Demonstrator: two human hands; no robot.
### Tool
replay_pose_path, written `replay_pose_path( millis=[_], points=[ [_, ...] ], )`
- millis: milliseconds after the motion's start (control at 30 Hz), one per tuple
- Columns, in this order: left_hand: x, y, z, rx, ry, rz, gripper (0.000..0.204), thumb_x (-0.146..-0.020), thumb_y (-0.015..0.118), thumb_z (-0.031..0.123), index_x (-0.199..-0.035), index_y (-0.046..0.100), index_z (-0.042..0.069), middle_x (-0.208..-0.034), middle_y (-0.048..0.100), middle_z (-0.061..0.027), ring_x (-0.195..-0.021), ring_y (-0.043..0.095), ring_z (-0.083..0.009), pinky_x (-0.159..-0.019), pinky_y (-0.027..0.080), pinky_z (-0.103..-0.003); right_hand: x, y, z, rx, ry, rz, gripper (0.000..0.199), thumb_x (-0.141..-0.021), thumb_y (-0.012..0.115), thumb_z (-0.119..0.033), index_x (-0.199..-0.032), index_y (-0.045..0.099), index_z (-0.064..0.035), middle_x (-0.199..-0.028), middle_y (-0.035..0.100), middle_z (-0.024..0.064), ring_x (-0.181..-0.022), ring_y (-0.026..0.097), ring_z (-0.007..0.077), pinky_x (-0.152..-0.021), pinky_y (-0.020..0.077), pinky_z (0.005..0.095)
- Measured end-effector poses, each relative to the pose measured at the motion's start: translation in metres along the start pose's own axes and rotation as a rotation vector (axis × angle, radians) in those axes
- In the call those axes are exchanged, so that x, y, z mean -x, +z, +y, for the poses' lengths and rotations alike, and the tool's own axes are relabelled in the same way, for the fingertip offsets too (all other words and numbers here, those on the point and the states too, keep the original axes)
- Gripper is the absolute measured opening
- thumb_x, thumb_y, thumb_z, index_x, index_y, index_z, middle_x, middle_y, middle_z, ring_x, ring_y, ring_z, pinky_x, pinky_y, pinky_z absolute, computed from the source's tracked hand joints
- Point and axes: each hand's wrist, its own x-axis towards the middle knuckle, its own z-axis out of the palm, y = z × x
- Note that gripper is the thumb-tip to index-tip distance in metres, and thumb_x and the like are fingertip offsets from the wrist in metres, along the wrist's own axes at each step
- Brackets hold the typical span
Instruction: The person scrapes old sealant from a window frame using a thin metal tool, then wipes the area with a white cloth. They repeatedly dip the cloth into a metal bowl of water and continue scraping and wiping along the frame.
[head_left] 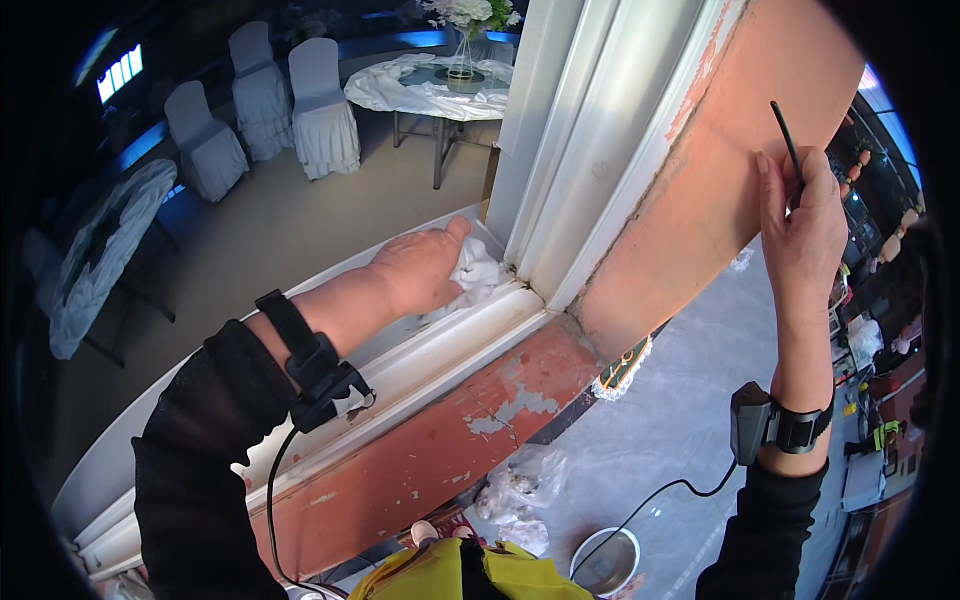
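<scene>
My left hand (pixel 418 265) is closed on a crumpled white cloth (pixel 478 268), pressed onto the white window sill in the corner where it meets the upright frame (pixel 590 130). Most of the fingers are hidden behind the hand and cloth. Dirt lines the grooved sill track (pixel 440 365) below. On the right, my right hand (pixel 803 215) is raised against the edge of the orange-painted wall (pixel 690 190). A thin black rod (pixel 784 135) sticks up from between its thumb and fingers; the rod's lower end is hidden.
Peeling red paint covers the ledge (pixel 430 450) in front of me. Below it are a white bucket (pixel 606 562) and a clear plastic bag (pixel 525 485) on the grey floor. Beyond the window stand covered chairs (pixel 325 110) and a round table (pixel 415 95) with flowers. Cables hang from both wrist straps.
</scene>
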Motion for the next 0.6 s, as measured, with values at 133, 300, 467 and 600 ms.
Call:
replay_pose_path(
  millis=[133,300,467,600],
  points=[
    [-0.022,0.003,0.019,-0.149,0.0,-0.08,0.031,-0.076,0.066,0.02,-0.1,0.066,0.0,-0.099,0.068,-0.0178,-0.098,0.065,-0.0331,-0.085,0.051,-0.042,0.0,0.001,-0.001,0.018,0.005,0.015,0.025,-0.087,0.068,-0.025,-0.092,0.054,-0.0059,-0.077,0.058,0.0108,-0.07,0.059,0.0291,-0.061,0.0473,0.0387],
    [-0.05,0.005,0.033,-0.159,-0.031,-0.028,0.025,-0.075,0.066,0.022,-0.09,0.071,0.002,-0.094,0.069,-0.017,-0.097,0.065,-0.0315,-0.083,0.052,-0.041,0.001,0.003,0.0,-0.006,0.005,0.049,0.025,-0.086,0.068,-0.026,-0.093,0.054,-0.0067,-0.077,0.059,0.012,-0.07,0.06,0.0308,-0.061,0.0477,0.0385],
    [-0.057,0.009,0.029,-0.074,-0.086,-0.126,0.036,-0.07,0.068,0.025,-0.095,0.066,0.0,-0.097,0.067,-0.0206,-0.095,0.064,-0.0355,-0.084,0.051,-0.043,0.001,0.005,0.0,-0.014,-0.014,0.088,0.024,-0.086,0.068,-0.027,-0.095,0.056,-0.0076,-0.078,0.06,0.0124,-0.072,0.061,0.031,-0.062,0.0483,0.0384],
    [-0.049,0.015,0.013,-0.038,-0.082,-0.17,0.042,-0.07,0.068,0.027,-0.103,0.063,0.001,-0.102,0.065,-0.0216,-0.099,0.062,-0.037,-0.087,0.049,-0.043,-0.001,0.004,0.005,0.01,-0.041,0.071,0.024,-0.086,0.068,-0.027,-0.095,0.057,-0.0084,-0.079,0.061,0.0124,-0.074,0.062,0.0309,-0.063,0.0488,0.0388]
  ],
)
